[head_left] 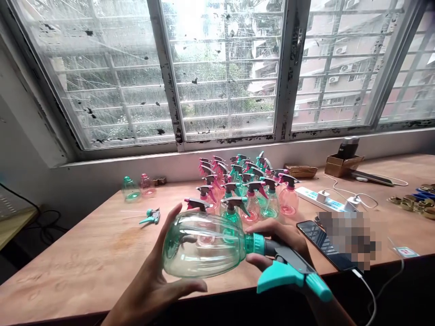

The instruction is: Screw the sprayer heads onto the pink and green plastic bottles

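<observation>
1. Because the cluster of trigger spray bottles (pixel 253 186) by the window wall overlaps row on row, its rear members are mostly hidden and cannot be counted exactly; a few show blurrily through the held bottle.
2. A pixelated patch (pixel 350 240) covers whatever lies beside the smartphone (pixel 322 246); brown objects (pixel 416 203) at the right edge are cut off and hard to identify.
3. The left hand (pixel 156 274) reaches in from below, thumb underneath and fingers along the far side, spread wide around the base of one clear green trigger spray bottle (pixel 217 251).
4. The right hand (pixel 288 235) bends around the bottle's neck, its thumb and fingers closed narrowly about the turquoise collar (pixel 258 244); the grey sprayer partly hides the palm and wrist.
5. That bottle lies sideways in the air above the front of the wooden table (pixel 84 253), base leftward, turquoise trigger hanging below.
6. Counted on the tabletop: one loose turquoise-and-grey sprayer head (pixel 150 217), one green bottle (pixel 131 190) and one pink bottle (pixel 147 186) at the back left, one white power strip (pixel 306 198) bearing two chargers (pixel 322 195), and one cardboard box (pixel 340 166) holding a dark cylinder (pixel 348 147).
</observation>
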`<state>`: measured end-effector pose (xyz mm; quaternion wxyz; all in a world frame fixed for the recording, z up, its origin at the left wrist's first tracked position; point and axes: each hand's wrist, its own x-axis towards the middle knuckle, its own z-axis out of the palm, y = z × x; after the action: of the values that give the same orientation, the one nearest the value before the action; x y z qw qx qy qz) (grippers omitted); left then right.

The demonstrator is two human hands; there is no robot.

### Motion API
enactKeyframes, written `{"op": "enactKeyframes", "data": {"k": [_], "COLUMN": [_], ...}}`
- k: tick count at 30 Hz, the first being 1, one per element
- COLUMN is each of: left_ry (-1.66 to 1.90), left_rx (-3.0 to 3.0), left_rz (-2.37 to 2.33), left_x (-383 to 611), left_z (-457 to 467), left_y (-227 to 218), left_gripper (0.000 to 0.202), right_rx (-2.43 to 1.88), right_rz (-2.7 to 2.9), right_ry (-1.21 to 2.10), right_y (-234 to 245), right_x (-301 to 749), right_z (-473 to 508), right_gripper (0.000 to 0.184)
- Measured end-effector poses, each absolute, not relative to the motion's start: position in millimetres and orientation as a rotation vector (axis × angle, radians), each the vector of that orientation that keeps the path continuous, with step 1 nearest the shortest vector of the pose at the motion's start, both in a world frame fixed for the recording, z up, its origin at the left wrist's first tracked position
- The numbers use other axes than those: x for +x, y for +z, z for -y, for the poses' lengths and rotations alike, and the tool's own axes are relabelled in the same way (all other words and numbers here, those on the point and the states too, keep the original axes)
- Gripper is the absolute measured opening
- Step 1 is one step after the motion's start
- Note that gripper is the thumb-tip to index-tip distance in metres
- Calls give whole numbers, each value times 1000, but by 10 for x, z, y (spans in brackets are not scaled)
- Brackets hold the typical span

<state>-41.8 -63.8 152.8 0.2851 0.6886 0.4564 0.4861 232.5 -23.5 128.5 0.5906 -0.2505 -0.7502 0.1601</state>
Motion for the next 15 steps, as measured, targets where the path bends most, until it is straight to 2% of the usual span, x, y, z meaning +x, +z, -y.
{"op": "enactKeyframes", "data": {"k": [5,11,15], "left_ry": [1356,1383,1372], "left_rx": [2148,2320,2321], "left_rz": [-1181,-1391,-1469], "left_x": [-432,-414,-451], "left_z": [565,574,571], "left_y": [1394,1402,1406], "left_gripper": [110,93,93], "right_rx": [-649,-653,-653], "right_rz": [1687,1682,1744], "right_ry": [349,574,646], "right_y": [1328,1319,1277], "right_x": [2332,2296,2333], "right_z": [239,243,229], "right_gripper": [28,31,35]}}
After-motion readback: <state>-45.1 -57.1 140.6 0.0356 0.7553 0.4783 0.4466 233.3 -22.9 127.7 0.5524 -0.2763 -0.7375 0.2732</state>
